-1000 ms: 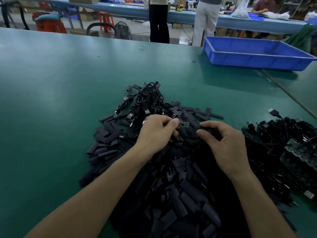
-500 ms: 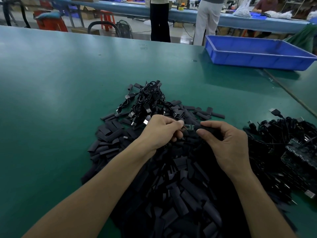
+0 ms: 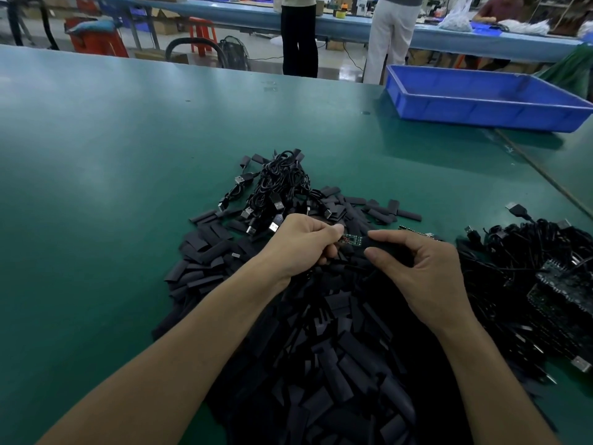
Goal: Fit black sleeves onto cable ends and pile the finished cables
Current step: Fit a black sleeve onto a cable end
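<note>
Caught mid-fit on one cable. Gripped in the curled fingers of the left hand (image 3: 301, 242), a cable end (image 3: 351, 240) with its small green board bare and poking toward the right hand (image 3: 417, 271). Pinched there between thumb and forefinger, a black sleeve (image 3: 388, 243), mouth just meeting the board's tip, not yet slid over. Just beyond the left hand, a small bundle of cables (image 3: 279, 184), probably the finished lot, and few by the look of it. Off to the outer side of the right hand, a far bigger tangle of cables (image 3: 529, 268) with bare boards showing, likely waiting their turn. Under both wrists and back toward the body, a deep heap of loose sleeves (image 3: 337, 364). Early going by that reckoning, with much left to fit and pile.
</note>
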Demonstrator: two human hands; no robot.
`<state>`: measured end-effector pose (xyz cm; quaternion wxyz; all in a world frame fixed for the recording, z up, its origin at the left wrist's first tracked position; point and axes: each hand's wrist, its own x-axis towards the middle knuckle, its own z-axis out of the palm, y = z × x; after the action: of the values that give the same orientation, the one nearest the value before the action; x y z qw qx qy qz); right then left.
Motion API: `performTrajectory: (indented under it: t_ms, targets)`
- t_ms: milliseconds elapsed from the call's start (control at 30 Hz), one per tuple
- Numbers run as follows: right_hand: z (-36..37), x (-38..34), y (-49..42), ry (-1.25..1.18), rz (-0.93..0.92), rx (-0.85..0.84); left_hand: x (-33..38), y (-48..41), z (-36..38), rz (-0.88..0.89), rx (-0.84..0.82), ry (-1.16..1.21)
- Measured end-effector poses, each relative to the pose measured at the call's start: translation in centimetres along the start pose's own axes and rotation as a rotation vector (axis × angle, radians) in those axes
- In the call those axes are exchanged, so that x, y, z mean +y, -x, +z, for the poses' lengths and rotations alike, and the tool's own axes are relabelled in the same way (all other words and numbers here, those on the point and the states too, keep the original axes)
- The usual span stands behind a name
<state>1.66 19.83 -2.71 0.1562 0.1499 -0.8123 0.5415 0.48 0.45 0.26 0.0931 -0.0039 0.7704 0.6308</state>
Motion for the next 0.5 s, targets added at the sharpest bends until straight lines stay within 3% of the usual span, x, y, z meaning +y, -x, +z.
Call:
performTrajectory:
  t_ms: [200, 500]
  targets:
    - [0.12, -0.24, -0.07, 0.030, -0.011, 0.001, -0.39, -0.19, 0.34, 0.047, 0.048, -0.025]
    - [0.11, -0.13, -0.12, 0.022, -0.012, 0.021, -0.05, -0.09, -0.10, 0.004, -0.012, 0.029]
